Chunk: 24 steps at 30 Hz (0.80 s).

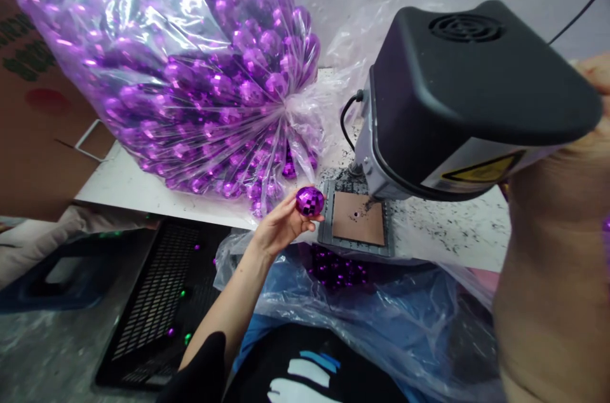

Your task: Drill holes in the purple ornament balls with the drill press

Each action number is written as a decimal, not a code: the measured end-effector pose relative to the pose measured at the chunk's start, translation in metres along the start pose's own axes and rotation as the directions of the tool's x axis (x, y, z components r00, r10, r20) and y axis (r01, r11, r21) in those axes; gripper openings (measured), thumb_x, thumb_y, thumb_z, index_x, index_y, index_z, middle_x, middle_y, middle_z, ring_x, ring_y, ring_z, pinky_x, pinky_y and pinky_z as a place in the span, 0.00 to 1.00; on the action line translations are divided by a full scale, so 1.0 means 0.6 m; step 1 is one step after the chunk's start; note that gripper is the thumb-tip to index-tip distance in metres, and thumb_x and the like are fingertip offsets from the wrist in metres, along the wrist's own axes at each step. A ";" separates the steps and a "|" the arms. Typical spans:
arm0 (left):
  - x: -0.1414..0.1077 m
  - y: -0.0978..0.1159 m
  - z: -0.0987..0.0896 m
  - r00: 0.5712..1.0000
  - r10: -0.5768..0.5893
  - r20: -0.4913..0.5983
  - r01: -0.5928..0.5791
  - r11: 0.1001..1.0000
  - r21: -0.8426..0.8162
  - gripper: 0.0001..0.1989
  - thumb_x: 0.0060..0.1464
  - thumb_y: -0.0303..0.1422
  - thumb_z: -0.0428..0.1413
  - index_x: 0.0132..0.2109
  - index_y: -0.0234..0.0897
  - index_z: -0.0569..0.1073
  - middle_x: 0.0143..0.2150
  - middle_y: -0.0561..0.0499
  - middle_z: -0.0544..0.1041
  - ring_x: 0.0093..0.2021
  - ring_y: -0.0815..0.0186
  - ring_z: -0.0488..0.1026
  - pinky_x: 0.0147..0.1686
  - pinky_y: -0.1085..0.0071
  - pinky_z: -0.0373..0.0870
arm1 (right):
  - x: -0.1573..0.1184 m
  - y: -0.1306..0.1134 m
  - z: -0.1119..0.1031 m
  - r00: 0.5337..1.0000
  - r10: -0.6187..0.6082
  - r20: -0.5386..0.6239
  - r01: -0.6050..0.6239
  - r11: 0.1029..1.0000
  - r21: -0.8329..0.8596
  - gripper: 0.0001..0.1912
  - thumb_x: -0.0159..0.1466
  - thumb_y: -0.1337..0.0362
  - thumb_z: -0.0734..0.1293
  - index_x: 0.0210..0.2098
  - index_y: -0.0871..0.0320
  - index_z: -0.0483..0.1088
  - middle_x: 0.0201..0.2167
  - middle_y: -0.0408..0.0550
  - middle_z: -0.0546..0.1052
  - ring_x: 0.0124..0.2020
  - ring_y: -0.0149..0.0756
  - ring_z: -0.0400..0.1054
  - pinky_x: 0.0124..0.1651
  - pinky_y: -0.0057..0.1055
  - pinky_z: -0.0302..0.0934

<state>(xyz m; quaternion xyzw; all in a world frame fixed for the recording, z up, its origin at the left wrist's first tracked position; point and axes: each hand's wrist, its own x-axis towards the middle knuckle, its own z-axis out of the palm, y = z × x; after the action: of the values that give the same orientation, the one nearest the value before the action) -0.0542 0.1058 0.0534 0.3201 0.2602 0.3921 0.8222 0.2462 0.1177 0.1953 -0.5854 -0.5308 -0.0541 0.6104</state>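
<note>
My left hand [288, 220] is closed around a purple mirror-faceted ball [309, 201], fingers and thumb at its sides. The ball is just left of a drill press's grey base [325, 234]. On that base lies a flat brown board [350, 231] with a small dark hole. Above and to the right stands the drill press's black motor housing [476, 79], with a yellow warning label. My right hand [598, 75] is at the far right edge, beside the housing; its fingers are mostly hidden, so what it touches does not show.
A large clear bag [214, 79] of purple faceted balls fills the upper left. Dark shavings litter the white table [443, 231]. Below the table edge are a black crate [147, 301], clear plastic sheeting [381, 314] and more purple balls [338, 266]. A cardboard box [42, 136] stands left.
</note>
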 end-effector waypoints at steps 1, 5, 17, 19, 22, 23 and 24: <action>0.001 -0.003 0.004 1.000 0.008 0.007 -0.008 1.000 -0.010 0.27 0.54 0.45 0.63 0.58 0.42 0.68 0.55 0.41 0.75 0.41 0.61 0.78 0.34 0.70 0.72 | 0.001 -0.007 0.000 1.000 -0.012 0.015 0.012 1.000 -0.007 0.19 0.64 0.61 0.62 0.22 0.65 0.55 0.21 0.38 0.50 0.26 0.14 0.47 0.34 0.30 0.40; -0.002 -0.009 0.025 0.998 0.061 0.008 -0.062 0.988 0.145 0.26 0.51 0.41 0.66 0.54 0.44 0.68 0.50 0.46 0.77 0.42 0.61 0.78 0.38 0.68 0.72 | 0.003 -0.025 0.000 0.999 -0.035 0.040 0.037 0.998 -0.051 0.21 0.66 0.58 0.60 0.21 0.64 0.56 0.20 0.38 0.51 0.25 0.15 0.44 0.33 0.29 0.37; 0.030 -0.053 0.045 0.993 0.067 -0.093 -0.014 0.876 0.482 0.29 0.44 0.39 0.69 0.53 0.39 0.73 0.46 0.50 0.77 0.46 0.64 0.73 0.49 0.69 0.66 | 0.002 -0.032 -0.006 0.995 -0.031 0.095 0.036 0.998 -0.044 0.22 0.67 0.58 0.61 0.22 0.63 0.51 0.22 0.38 0.49 0.26 0.17 0.43 0.32 0.25 0.39; 0.049 -0.060 0.045 0.986 0.131 -0.106 -0.055 0.845 0.531 0.24 0.51 0.44 0.65 0.52 0.38 0.74 0.47 0.48 0.77 0.48 0.62 0.73 0.52 0.67 0.66 | 0.002 -0.033 -0.005 0.994 -0.025 0.103 0.030 0.998 -0.047 0.23 0.67 0.57 0.60 0.22 0.62 0.49 0.21 0.38 0.49 0.26 0.17 0.44 0.32 0.25 0.39; 0.078 -0.074 0.044 0.966 0.234 -0.108 -0.119 0.776 0.619 0.22 0.56 0.48 0.59 0.50 0.37 0.74 0.47 0.47 0.78 0.50 0.60 0.73 0.53 0.65 0.67 | 0.004 -0.033 -0.004 0.993 -0.028 0.116 0.032 0.999 -0.039 0.26 0.67 0.51 0.59 0.22 0.61 0.48 0.22 0.39 0.49 0.26 0.17 0.43 0.33 0.24 0.41; 0.086 -0.079 0.043 0.961 0.257 -0.099 -0.131 0.744 0.656 0.21 0.57 0.48 0.58 0.50 0.38 0.74 0.47 0.48 0.78 0.50 0.60 0.73 0.54 0.65 0.67 | 0.005 -0.033 -0.005 0.992 -0.030 0.123 0.035 0.999 -0.039 0.27 0.67 0.49 0.58 0.22 0.61 0.48 0.22 0.39 0.48 0.26 0.17 0.42 0.33 0.24 0.42; 0.092 -0.084 0.041 0.957 0.276 -0.086 -0.142 0.707 0.693 0.21 0.57 0.47 0.58 0.51 0.38 0.74 0.48 0.48 0.78 0.50 0.60 0.73 0.54 0.65 0.66 | 0.005 -0.033 -0.005 0.991 -0.032 0.130 0.038 0.998 -0.043 0.28 0.67 0.46 0.57 0.22 0.61 0.48 0.22 0.39 0.48 0.26 0.17 0.42 0.34 0.24 0.42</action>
<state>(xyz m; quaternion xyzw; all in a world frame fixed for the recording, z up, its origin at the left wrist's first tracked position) 0.0177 0.1182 0.0230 0.5882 0.4215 0.3884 0.5705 0.2358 0.1109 0.2113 -0.5920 -0.5782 -0.0390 0.5601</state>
